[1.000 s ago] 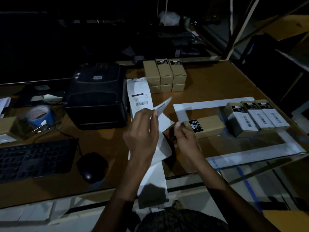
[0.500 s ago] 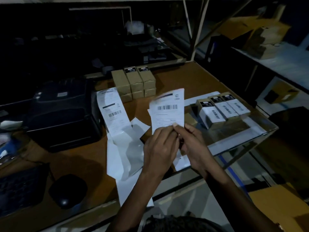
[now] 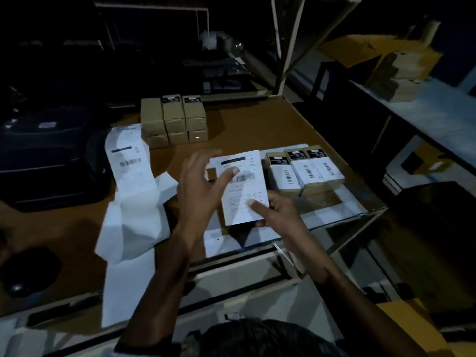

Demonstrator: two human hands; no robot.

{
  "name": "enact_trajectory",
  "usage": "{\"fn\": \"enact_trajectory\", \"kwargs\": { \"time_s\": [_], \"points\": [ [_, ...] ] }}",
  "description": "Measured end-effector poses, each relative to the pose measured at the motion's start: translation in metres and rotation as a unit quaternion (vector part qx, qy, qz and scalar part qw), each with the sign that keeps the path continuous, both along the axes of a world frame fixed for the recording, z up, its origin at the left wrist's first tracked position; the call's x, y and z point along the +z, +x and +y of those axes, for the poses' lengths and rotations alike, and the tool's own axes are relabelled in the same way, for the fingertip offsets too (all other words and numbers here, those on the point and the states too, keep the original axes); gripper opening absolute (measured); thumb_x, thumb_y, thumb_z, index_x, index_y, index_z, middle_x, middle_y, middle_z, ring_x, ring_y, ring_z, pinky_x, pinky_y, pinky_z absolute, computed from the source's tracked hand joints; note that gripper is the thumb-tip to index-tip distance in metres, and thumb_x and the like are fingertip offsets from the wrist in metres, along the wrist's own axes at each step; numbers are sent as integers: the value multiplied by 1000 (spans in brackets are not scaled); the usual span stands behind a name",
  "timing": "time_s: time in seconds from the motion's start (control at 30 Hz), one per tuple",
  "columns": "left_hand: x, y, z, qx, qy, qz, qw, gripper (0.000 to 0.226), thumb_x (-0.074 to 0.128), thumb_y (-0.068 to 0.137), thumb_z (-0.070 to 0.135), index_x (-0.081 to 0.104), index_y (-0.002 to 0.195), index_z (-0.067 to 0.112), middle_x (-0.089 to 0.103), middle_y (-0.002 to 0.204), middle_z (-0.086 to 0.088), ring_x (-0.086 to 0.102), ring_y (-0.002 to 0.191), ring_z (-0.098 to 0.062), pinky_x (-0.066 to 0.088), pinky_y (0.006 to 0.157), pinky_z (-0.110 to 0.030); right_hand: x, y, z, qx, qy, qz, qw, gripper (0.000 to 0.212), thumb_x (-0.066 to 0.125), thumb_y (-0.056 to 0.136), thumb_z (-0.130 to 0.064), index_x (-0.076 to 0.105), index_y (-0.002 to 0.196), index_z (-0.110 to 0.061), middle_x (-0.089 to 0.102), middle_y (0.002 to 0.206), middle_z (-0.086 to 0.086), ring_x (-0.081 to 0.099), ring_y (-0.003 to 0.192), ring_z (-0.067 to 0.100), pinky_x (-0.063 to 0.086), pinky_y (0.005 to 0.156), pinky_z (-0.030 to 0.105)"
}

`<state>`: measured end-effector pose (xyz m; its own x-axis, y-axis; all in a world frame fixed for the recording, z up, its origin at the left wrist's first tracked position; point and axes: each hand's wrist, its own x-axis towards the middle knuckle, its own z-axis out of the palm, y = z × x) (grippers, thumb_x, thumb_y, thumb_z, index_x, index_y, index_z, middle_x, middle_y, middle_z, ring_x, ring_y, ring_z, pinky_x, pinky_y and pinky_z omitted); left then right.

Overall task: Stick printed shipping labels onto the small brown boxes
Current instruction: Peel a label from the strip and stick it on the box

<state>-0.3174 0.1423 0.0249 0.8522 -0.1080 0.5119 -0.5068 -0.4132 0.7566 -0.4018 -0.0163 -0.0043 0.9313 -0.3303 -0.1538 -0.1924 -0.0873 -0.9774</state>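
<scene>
A white shipping label (image 3: 242, 191) with a barcode lies face up over a small brown box (image 3: 211, 173), which it hides almost fully. My left hand (image 3: 198, 186) hovers with fingers spread, and its thumb presses on the label's upper part. My right hand (image 3: 280, 212) pinches the label's lower right corner, thumb on top and fingers curled beneath. Three labelled boxes (image 3: 306, 171) stand side by side just to the right. A stack of unlabelled brown boxes (image 3: 175, 122) sits at the back of the table.
A black label printer (image 3: 51, 155) stands at the left, with a printed strip (image 3: 128, 158) coming out of it. Loose white backing paper (image 3: 136, 222) trails over the front table edge. A dark mouse (image 3: 28, 269) lies at the near left. Shelves with cardboard boxes (image 3: 401, 65) stand to the right.
The label was held upright in both hands and now lies flat over the box. My left hand has let go and spread its fingers, thumb pressing down.
</scene>
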Motion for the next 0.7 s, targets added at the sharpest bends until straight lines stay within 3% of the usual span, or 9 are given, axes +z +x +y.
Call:
{"fn": "enact_trajectory", "kwargs": {
  "time_s": [0.1, 0.17, 0.23, 0.37, 0.5, 0.6, 0.7],
  "points": [
    [3, 8, -14, -58, -22, 106, 992, 62, 81, 80, 42, 52, 134, 32, 53, 129, 13, 52, 111, -4, 49, 82, -22, -3, -11, -17, 54, -40, -3, 998, 7, 72, 92, -23, 71, 98, -27, 76, 103, 2, 73, 96, 23, 61, 76, 46],
    [2, 15, -20, -105, -17, 161, 981, 50, 82, 79, 40, 65, 124, 24, 66, 119, 11, 62, 100, -4, 52, 79, -24, -5, -16, -26, 66, -36, -4, 997, 11, 73, 92, -23, 72, 102, -21, 76, 105, 4, 72, 97, 23, 60, 74, 41],
    [-1, 18, -25, -148, -21, 190, 970, 27, 82, 81, 34, 76, 101, 16, 75, 99, 8, 71, 87, -7, 53, 73, -27, -8, -17, -32, 71, -18, 6, 997, 19, 75, 90, -23, 74, 107, -16, 76, 107, 4, 72, 98, 22, 60, 76, 40],
    [-1, 26, -33, -167, -39, 200, 965, 16, 80, 84, 24, 77, 85, 8, 77, 88, 3, 74, 78, -13, 55, 64, -25, -15, -10, -39, 21, 85, 39, 995, 25, 77, 88, -19, 72, 110, -9, 77, 106, 7, 73, 100, 28, 60, 82, 45],
    [7, 45, -41, -165, -45, 183, 968, 20, 77, 87, 24, 75, 84, 4, 76, 78, 3, 71, 69, -9, 52, 59, -20, -20, 1, -37, -51, 220, 57, 973, 23, 75, 89, -14, 66, 107, -2, 75, 95, 9, 70, 87, 24, 60, 77, 36],
    [12, 65, -42, -166, -51, 197, 965, 21, 73, 91, 20, 74, 90, -1, 75, 82, -4, 70, 67, -7, 53, 58, -19, -25, 12, -30, -88, 246, 57, 964, 18, 76, 88, -14, 63, 97, -5, 72, 82, 6, 68, 79, 20, 59, 72, 34],
    [12, 86, -40, -180, -25, 219, 959, 20, 70, 92, 17, 73, 93, -2, 74, 83, -5, 69, 65, -4, 52, 56, -16, -29, 24, -15, -118, 232, 46, 964, 17, 78, 87, -17, 63, 91, -8, 71, 83, 7, 67, 74, 15, 58, 65, 29]
  ]
}}
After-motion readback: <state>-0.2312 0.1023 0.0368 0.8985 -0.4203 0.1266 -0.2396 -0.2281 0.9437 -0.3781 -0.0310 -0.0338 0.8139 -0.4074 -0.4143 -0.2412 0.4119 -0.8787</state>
